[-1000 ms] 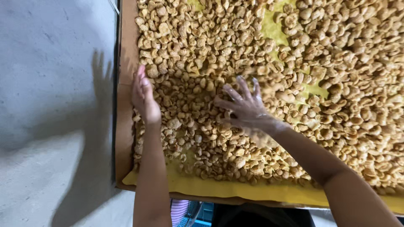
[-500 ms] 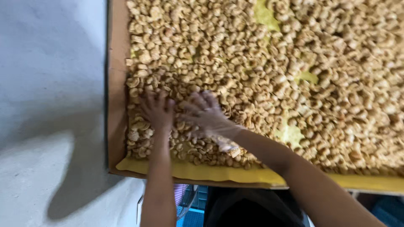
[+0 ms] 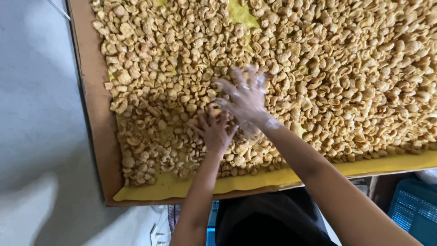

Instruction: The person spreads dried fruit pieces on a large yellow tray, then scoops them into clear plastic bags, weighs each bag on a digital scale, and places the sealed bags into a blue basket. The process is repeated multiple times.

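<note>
The left hand [image 3: 214, 130] and the blurred right hand [image 3: 243, 93] were laid flat, fingers spread, grasping nothing, on golden fried snack pieces [image 3: 346, 77] spread beneath and around them across yellow paper [image 3: 255, 182].

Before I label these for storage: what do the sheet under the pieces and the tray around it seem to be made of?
The yellow sheet looks like matte paper: flat, dull, with a thin edge at the front. The brown tray looks like plain cardboard, unglossed, with a folded rim. The golden pieces look puffed and crisp, rough and curled, probably fried. Both hands rest on them.
</note>
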